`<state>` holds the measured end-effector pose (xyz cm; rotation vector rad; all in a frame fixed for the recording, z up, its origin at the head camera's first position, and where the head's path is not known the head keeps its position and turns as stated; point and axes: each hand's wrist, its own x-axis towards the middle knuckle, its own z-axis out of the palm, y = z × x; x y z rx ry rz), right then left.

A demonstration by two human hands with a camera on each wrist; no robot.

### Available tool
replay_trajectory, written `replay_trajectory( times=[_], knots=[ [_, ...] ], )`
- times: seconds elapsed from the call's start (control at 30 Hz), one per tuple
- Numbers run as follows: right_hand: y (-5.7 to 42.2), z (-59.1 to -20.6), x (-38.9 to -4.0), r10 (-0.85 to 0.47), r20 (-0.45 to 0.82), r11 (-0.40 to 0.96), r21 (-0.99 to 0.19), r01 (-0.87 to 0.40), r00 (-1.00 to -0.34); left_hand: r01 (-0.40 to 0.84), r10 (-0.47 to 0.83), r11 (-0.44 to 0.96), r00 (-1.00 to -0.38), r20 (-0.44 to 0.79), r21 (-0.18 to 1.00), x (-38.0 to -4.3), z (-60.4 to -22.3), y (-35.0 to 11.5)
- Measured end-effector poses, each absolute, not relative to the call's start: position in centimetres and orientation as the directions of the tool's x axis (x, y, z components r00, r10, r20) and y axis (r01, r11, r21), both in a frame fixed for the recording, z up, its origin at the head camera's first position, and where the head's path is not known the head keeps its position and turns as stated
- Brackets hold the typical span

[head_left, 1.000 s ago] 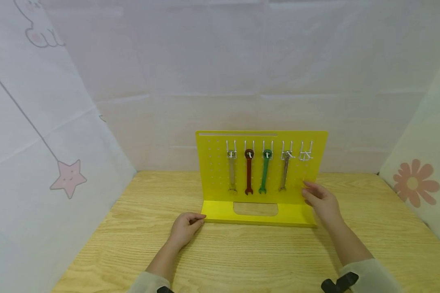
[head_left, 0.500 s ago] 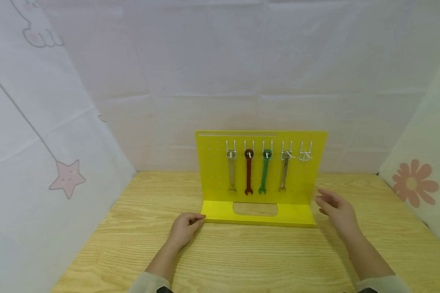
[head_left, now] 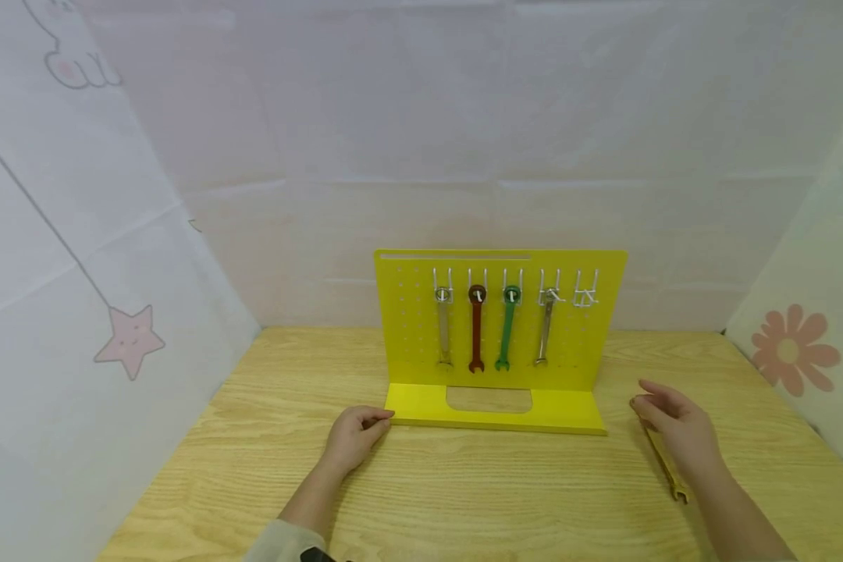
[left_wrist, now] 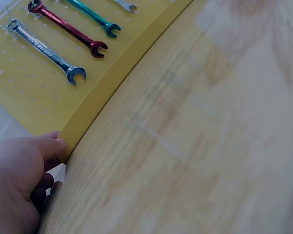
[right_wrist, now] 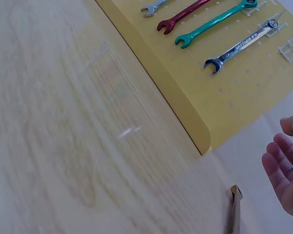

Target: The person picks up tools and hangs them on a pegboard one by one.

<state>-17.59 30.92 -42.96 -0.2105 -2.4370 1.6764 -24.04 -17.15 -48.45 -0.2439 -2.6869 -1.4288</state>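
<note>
My left hand [head_left: 351, 441] pinches the front left corner of the yellow pegboard stand [head_left: 421, 402], thumb at its front lip [left_wrist: 83, 129] in the left wrist view. To the right of the stand, my right hand [head_left: 684, 437] hovers with loosely bent fingers beside a gold wrench [head_left: 663, 462] on the table. The right wrist view has that hand [right_wrist: 288, 168] apart from the wrench [right_wrist: 235, 209], nothing in its fingers. On the board's hooks hang a silver wrench [head_left: 443, 332], a red wrench [head_left: 476, 332], a green wrench [head_left: 508, 332] and another silver wrench [head_left: 545, 332].
A bare white hook [head_left: 586, 297] is at the board's right end. The stand's base has a rounded cutout [head_left: 489, 400]. Light wood tabletop [head_left: 492, 499] spreads in front. Printed cloth [head_left: 506, 140] hangs behind and at both sides.
My right hand has moved from the board's right side rightward and closer to me. The gold wrench now shows beside it. My left hand and the hanging wrenches have stayed put.
</note>
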Motion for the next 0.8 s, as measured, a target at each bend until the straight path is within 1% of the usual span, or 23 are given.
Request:
replay_trajectory(
  times=[0.23,0.47,0.67,0.8],
  knots=[
    [31.6,-43.3,-16.7,0.234,0.054,0.409,-0.911,0.048,-0.971,0.183,0.096,0.548,-0.983,0.156,0.816,-24.0,-48.4,-17.1],
    [32.7,-44.4,-16.5,0.241,0.004,0.425,-0.900,0.101,-0.971,0.185,0.096,0.556,-0.983,0.158,0.810,-23.9,-48.3,-17.1],
    [33.5,-44.9,-16.6,0.248,-0.057,0.476,-0.862,0.173,-0.967,0.177,0.095,0.548,-0.984,0.149,0.818,-24.0,-48.4,-17.1],
    [33.6,-45.5,-16.6,0.262,-0.147,0.358,-0.903,0.237,-0.954,0.172,0.090,0.545,-0.985,0.146,0.821,-24.0,-48.6,-17.1]
  ],
)
